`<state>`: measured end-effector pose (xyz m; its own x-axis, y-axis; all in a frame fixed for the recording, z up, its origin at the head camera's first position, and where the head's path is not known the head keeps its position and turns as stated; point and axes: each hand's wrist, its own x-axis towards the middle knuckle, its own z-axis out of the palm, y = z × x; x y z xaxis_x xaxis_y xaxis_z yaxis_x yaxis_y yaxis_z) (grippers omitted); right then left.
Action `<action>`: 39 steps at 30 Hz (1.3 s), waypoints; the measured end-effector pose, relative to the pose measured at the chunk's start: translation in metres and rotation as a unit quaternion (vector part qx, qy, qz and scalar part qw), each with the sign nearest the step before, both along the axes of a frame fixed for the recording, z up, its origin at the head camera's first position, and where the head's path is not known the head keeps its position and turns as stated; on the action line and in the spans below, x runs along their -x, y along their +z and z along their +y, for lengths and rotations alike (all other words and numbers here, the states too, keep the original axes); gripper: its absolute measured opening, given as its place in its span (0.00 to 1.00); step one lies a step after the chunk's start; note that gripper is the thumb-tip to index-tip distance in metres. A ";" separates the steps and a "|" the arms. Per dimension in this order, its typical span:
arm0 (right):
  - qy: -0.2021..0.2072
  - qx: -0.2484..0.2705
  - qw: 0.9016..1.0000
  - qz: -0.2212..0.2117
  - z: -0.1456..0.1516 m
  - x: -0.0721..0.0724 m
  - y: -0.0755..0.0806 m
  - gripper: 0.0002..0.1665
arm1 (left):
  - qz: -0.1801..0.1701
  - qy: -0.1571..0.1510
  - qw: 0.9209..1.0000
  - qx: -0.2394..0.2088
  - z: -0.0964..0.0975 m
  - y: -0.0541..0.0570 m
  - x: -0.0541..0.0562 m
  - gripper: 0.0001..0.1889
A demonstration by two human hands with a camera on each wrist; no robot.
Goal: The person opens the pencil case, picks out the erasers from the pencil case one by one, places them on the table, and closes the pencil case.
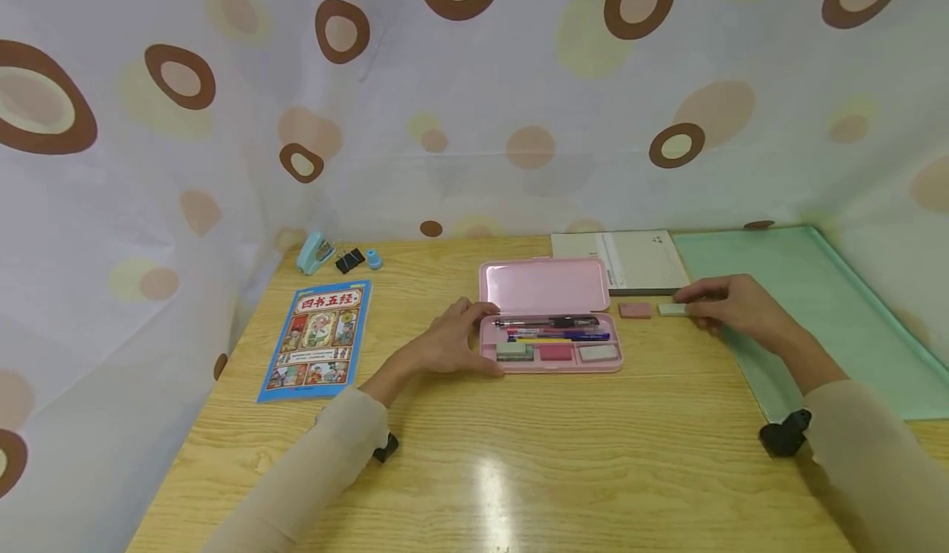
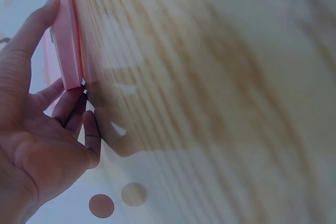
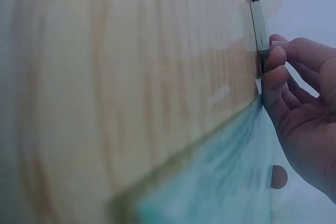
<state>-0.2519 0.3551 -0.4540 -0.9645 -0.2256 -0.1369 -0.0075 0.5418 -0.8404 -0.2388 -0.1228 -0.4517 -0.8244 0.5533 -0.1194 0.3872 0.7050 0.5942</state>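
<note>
- A spotted cloth (image 1: 530, 108) hangs round a wood-grain worktop (image 1: 534, 454), which shows a bright glare near its front.
- A pink pencil case (image 1: 544, 286) lies open mid-worktop, its lid tipped back toward the cloth.
- The left hand (image 1: 454, 340) grips the left end of the case, thumb at the near corner and fingers round the far side, spread only as wide as the case; the left wrist view shows the thumb along its wall.
- Pens (image 1: 571, 322) lie in the long rear compartment; in front, a row of small blocks holds a green eraser (image 1: 511, 349) at left, a red eraser (image 1: 556, 353) in the middle and a white eraser (image 1: 597, 353) at right.
- The right hand (image 1: 734, 310) is nearly closed, thumb and fingertips pinching the right end of a pale green eraser (image 1: 670, 310) on the worktop, right of the case; how firmly, I cannot tell.
- A pink eraser (image 1: 635, 311) lies between that one and the case.
- A notebook (image 1: 641, 264) with a dark near edge lies just behind these two erasers.
- A green mat (image 1: 823, 314) covers the right side, partly under the right forearm.
- At left lies a blue-bordered book (image 1: 315, 340); behind it stand a light blue stapler (image 1: 315, 253), a black clip (image 1: 350, 260) and a small blue object (image 1: 374, 259).
</note>
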 end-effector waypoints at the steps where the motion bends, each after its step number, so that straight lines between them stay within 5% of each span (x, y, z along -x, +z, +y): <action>1: -0.001 -0.001 1.000 0.002 0.000 0.000 0.000 0.21 | 0.001 0.000 1.000 0.000 0.000 0.000 0.000 0.49; 14: -0.007 0.056 0.997 0.049 -0.048 -0.010 0.008 0.25 | 0.002 0.001 1.000 0.003 0.000 0.000 0.000 0.49; 25: 0.099 0.149 0.984 0.015 -0.129 -0.015 0.018 0.23 | -0.003 0.005 1.000 -0.001 -0.002 0.001 0.002 0.50; 39: 0.168 0.086 0.982 0.006 -0.208 -0.022 0.005 0.21 | -0.002 0.004 1.000 0.004 -0.001 -0.002 0.001 0.48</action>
